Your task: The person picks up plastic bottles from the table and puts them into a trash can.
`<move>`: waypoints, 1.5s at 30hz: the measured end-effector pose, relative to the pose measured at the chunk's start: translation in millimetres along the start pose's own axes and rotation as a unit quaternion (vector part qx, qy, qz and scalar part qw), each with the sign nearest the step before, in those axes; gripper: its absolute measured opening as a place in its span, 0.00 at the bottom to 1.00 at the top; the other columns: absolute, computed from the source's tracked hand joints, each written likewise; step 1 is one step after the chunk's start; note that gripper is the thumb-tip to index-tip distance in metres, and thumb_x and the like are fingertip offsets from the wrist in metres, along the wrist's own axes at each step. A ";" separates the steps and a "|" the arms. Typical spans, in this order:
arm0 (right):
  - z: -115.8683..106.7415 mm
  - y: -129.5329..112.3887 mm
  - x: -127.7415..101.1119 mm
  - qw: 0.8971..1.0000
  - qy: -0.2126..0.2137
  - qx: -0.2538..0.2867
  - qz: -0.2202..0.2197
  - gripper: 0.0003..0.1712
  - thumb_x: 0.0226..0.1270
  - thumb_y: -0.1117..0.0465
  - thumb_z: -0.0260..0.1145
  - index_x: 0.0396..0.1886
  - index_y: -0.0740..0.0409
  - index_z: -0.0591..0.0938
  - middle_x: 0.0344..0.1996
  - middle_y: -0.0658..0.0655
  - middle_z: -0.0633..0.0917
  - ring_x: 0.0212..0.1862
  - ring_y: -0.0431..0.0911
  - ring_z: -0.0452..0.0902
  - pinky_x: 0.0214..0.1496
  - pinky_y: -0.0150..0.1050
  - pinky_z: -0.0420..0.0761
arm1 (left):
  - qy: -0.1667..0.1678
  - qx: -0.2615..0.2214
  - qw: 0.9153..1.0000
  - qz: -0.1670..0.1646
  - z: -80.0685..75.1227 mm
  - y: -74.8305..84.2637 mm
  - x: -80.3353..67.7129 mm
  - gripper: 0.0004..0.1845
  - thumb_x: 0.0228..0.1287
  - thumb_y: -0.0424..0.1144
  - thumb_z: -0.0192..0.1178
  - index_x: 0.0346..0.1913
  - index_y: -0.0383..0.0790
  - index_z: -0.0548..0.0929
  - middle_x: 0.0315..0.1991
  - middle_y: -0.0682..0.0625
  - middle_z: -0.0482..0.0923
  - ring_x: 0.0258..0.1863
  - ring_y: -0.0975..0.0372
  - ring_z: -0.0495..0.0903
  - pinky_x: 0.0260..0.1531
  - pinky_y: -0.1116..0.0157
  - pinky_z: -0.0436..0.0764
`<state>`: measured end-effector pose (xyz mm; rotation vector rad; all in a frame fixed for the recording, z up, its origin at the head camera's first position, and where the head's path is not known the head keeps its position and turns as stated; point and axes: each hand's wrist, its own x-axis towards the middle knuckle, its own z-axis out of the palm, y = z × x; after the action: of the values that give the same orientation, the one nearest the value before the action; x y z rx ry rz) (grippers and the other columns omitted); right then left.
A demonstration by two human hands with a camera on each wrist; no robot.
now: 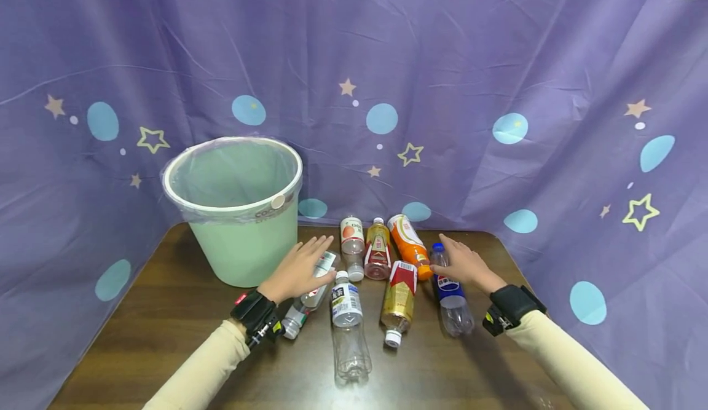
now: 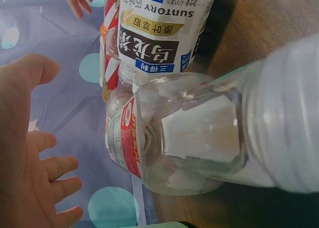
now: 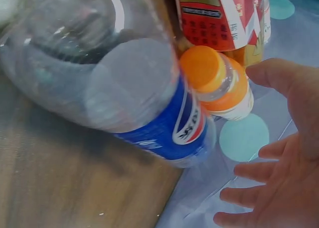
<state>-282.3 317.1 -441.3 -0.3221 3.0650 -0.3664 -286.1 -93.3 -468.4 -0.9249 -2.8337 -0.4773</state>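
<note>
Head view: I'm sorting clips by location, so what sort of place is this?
Probably a staged indoor tabletop setup: a patterned purple curtain hangs close behind a brown table, where several bottles are set out.

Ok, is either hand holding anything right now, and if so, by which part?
Nothing is held: the left hand is empty near the green bin, the right hand empty near the blue-capped bottle.

The bin [image 1: 243,250] stands far left on the tabletop [image 1: 166,336]; bottles [image 1: 346,305] lie to its right, the curtain [image 1: 470,59] behind them.
</note>
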 end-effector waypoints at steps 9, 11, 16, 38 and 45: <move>6.7 5.2 -5.0 0.999 -0.028 0.015 0.030 0.56 0.67 0.42 0.67 0.79 0.72 0.53 0.71 0.82 0.65 0.67 0.76 0.67 0.60 0.70 0.75 | 0.011 -0.018 1.000 -0.006 0.0 -1.8 -8.5 0.45 0.70 0.60 0.57 0.80 0.39 0.57 0.76 0.35 0.63 0.75 0.40 0.63 0.74 0.40 0.60; 7.7 5.9 -7.0 0.999 -0.034 0.018 0.039 0.57 0.67 0.42 0.67 0.79 0.73 0.52 0.70 0.83 0.64 0.67 0.76 0.68 0.59 0.69 0.76 | 0.011 -0.019 1.000 -0.008 0.5 -2.6 -9.8 0.45 0.70 0.61 0.57 0.80 0.39 0.57 0.76 0.36 0.63 0.75 0.40 0.64 0.74 0.40 0.61; 12.7 8.8 -10.9 0.997 -0.044 0.017 0.065 0.57 0.66 0.43 0.68 0.78 0.73 0.52 0.68 0.84 0.66 0.66 0.76 0.69 0.58 0.70 0.76 | 0.016 -0.020 1.000 -0.007 1.6 -3.3 -11.5 0.45 0.69 0.60 0.58 0.80 0.39 0.57 0.75 0.36 0.65 0.74 0.40 0.65 0.74 0.40 0.62; 30.6 6.3 -17.8 0.990 -0.042 0.023 0.135 0.62 0.59 0.43 0.72 0.76 0.78 0.52 0.56 0.82 0.77 0.51 0.68 0.80 0.50 0.62 0.82 | 0.013 -0.027 0.999 -0.018 3.7 -6.0 -18.5 0.46 0.69 0.59 0.59 0.81 0.40 0.56 0.76 0.37 0.64 0.75 0.41 0.64 0.74 0.40 0.61; 30.0 3.4 -20.5 0.988 -0.043 0.023 0.148 0.62 0.59 0.43 0.72 0.75 0.78 0.51 0.54 0.81 0.78 0.49 0.66 0.81 0.49 0.61 0.82 | 0.015 -0.027 0.999 -0.017 4.4 -5.4 -19.1 0.46 0.69 0.60 0.59 0.81 0.40 0.56 0.76 0.37 0.65 0.75 0.41 0.65 0.74 0.40 0.62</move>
<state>-261.1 317.7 -470.9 0.1163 2.9500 -0.3959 -274.0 -106.5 -478.0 -0.8739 -2.8268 -0.5687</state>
